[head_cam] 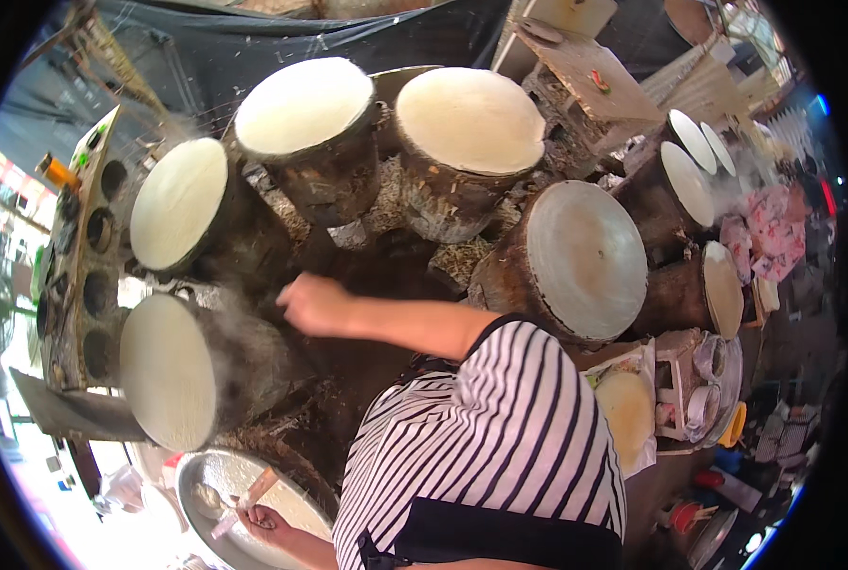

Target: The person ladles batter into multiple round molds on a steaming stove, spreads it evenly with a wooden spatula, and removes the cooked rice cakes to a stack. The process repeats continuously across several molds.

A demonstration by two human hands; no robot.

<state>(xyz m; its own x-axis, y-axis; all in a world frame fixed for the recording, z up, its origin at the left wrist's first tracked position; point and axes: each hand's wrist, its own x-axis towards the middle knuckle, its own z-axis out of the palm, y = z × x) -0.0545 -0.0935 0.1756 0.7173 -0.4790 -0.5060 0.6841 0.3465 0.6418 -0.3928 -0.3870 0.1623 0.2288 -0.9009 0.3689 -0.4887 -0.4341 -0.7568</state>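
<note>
My right hand is raised over the dark gap between the drum stoves, its fingers curled and blurred; whether it holds anything cannot be told. Low at the left, my left hand grips a flat wooden spreader over a large metal basin of pale batter. A rounded lump or ladle bowl lies beside it. Nearest my right hand, round griddles bear thin pale batter sheets: a steaming lower left one, an upper left one and two at the top.
A bare metal griddle is on a drum to the right, with more batter-covered griddles beyond. A stacked pale flatbread lies on a cloth behind my shoulder. A board with round holes stands at far left; a brown panel leans at the top.
</note>
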